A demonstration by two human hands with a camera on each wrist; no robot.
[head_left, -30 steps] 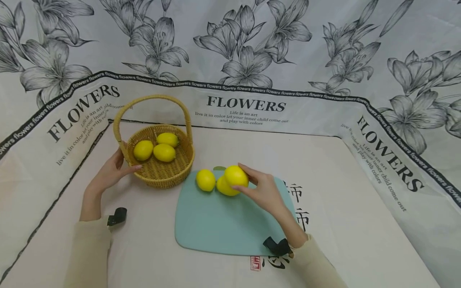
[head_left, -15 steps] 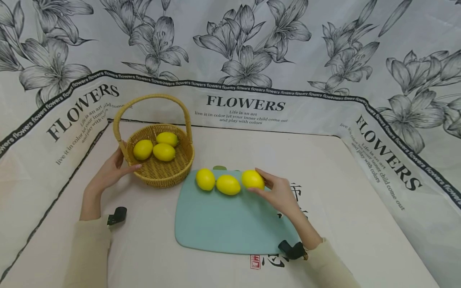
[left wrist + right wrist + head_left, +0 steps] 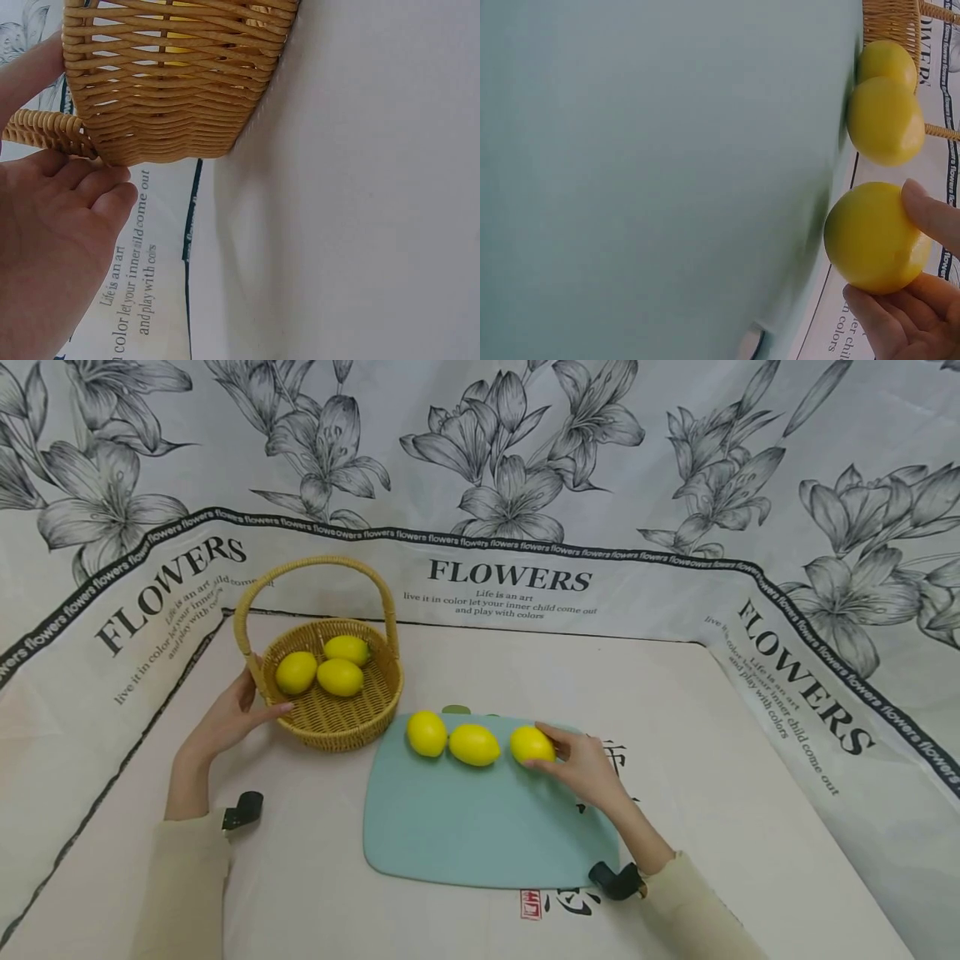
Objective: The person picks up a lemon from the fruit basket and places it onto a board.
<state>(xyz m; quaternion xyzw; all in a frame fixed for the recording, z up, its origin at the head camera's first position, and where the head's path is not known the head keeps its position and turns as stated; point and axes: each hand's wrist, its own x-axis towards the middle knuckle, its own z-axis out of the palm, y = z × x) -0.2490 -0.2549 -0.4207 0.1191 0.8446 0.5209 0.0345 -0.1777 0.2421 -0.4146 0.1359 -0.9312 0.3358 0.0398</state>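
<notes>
My right hand (image 3: 588, 768) pinches a yellow lemon (image 3: 531, 746) between thumb and fingers, low over the right back part of a pale blue-green cutting board (image 3: 480, 827). Two more lemons rest in line to its left on the board, a middle lemon (image 3: 475, 745) and a left lemon (image 3: 426, 733). My left hand (image 3: 221, 718) grips the side of a wicker basket (image 3: 337, 741), thumb over its rim by the handle's base. In the left wrist view, fingers (image 3: 112, 187) lie against the basket wall. Three lemons (image 3: 341, 677) sit inside the basket.
The table has a pale cloth (image 3: 712, 735) with black characters and a red seal mark (image 3: 530, 904) partly beside the board. The basket's tall arched handle (image 3: 315, 560) stands upright. A flower-printed sheet (image 3: 510, 493) hangs behind.
My right hand has carried the lemon rightward from over the middle lemon and lowered it to the board's right side. The left hand stays at the basket.
</notes>
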